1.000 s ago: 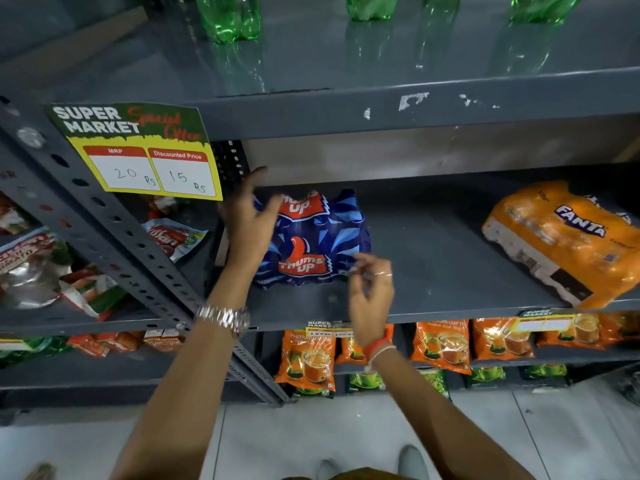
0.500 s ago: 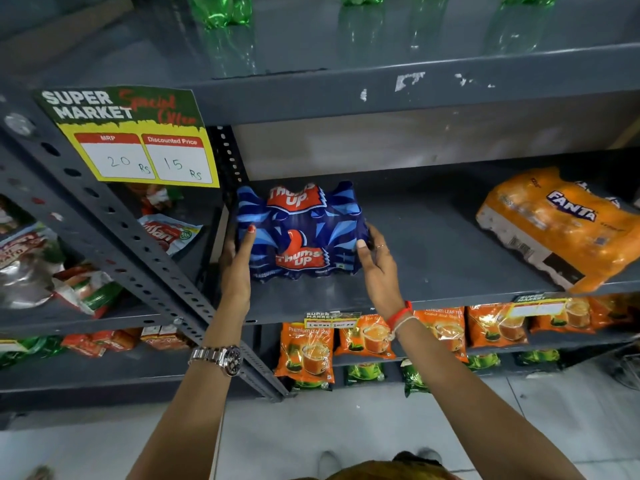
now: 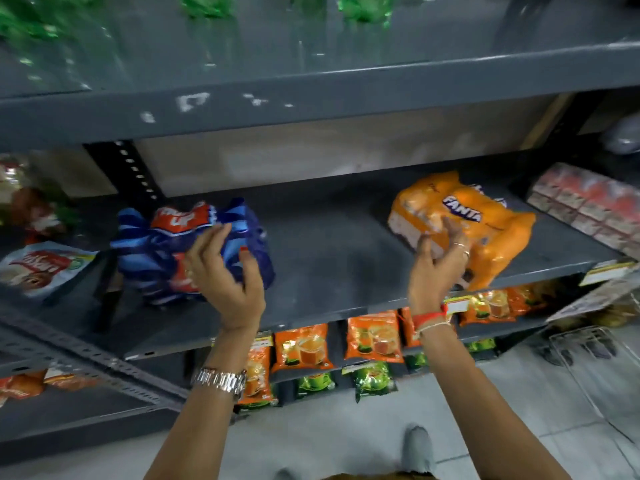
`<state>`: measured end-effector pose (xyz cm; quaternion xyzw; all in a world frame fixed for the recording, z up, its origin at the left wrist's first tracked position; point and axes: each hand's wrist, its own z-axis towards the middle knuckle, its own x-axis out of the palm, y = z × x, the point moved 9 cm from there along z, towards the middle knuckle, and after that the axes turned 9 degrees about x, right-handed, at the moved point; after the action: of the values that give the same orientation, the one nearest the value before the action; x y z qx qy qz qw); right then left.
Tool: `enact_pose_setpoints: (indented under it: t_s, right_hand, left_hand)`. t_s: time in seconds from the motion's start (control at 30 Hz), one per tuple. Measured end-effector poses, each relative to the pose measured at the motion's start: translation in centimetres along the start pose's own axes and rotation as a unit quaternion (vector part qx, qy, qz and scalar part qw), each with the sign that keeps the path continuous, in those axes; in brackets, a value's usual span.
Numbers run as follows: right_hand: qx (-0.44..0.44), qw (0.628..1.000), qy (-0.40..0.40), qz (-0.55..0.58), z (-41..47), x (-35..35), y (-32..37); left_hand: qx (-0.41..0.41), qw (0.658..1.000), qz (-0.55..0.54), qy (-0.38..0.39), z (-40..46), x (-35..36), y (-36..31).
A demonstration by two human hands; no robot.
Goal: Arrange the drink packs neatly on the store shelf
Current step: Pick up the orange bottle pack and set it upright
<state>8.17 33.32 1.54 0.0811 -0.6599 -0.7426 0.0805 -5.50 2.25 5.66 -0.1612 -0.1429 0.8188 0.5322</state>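
- Sitting at the left end of the middle shelf (image 3: 332, 268) is the blue Thums Up pack (image 3: 166, 251), while the orange Fanta pack (image 3: 485, 233) lies toward the right, turned at an angle to the shelf edge, with bare grey shelf between the two.
- The left hand (image 3: 225, 275) is raised in front of the right half of the blue Thums Up pack, fingers loosely spread and curled, thumb out to the right; motion blur makes it impossible to tell whether the fingertips touch the wrap, and nothing is gripped.
- A silver watch (image 3: 219, 378) circles the left wrist.
- The right hand (image 3: 438, 265) is up at the near left corner of the orange Fanta pack, fingers apart and bent toward it, overlapping the pack's edge; I cannot tell whether it presses the pack, and it is not closed around it.
- A red band (image 3: 429, 318) sits on the right wrist.
- Orange tea pouches (image 3: 374, 336) hang along the shelf below, near the wrists.
- Green bottles (image 3: 363, 6) stand on the top shelf, far above both hands.
- A red-and-white carton stack (image 3: 588, 202) lies at the far right of the middle shelf, apart from the Fanta pack.
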Motion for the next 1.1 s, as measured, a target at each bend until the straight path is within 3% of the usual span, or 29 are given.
enact_pose_setpoints:
  t_s: [0.1, 0.2, 0.27, 0.37, 0.43, 0.53, 0.67, 0.8, 0.93, 1.1]
  right_hand:
    - [0.033, 0.99, -0.092, -0.098, 5.0, -5.5, -0.7]
    - [0.228, 0.966, -0.06, -0.106, 9.8, -9.5, -6.2]
    - [0.343, 0.937, 0.011, -0.072, 11.3, -10.0, -8.8]
    - [0.343, 0.934, 0.065, -0.079, 14.1, -10.0, -8.9]
    - [0.351, 0.93, 0.094, -0.046, 15.3, -9.5, -9.6]
    - [0.356, 0.925, 0.129, -0.04, 17.6, -8.8, -10.4]
    - [0.341, 0.9, 0.269, -0.027, 20.1, -6.0, -8.4]
    - [0.261, 0.892, 0.363, -0.073, 21.5, -4.3, -7.1]
    - [0.122, 0.9, 0.405, -0.103, 21.9, -3.6, -5.8]
    - [-0.034, 0.902, 0.411, -0.124, 20.4, -3.9, -5.2]
  left_hand:
    - [-0.021, 0.995, -0.072, 0.06, -0.5, 8.1, -3.7]
    - [-0.104, 0.966, -0.135, 0.197, -2.0, 18.2, -7.0]
    - [-0.174, 0.926, -0.146, 0.302, -3.6, 24.4, -8.2]
    - [-0.322, 0.825, -0.168, 0.432, -5.9, 31.7, -8.4]
    - [-0.371, 0.761, -0.171, 0.504, -7.0, 34.4, -8.3]
    - [-0.409, 0.729, -0.143, 0.529, -7.5, 35.1, -6.7]
    - [-0.417, 0.751, -0.067, 0.508, -7.3, 34.0, -6.1]
    - [-0.423, 0.807, -0.104, 0.399, -7.6, 30.9, -6.4]
    - [-0.359, 0.872, -0.146, 0.298, -8.0, 28.1, -8.1]
    - [-0.326, 0.901, -0.158, 0.237, -11.1, 25.2, -9.2]
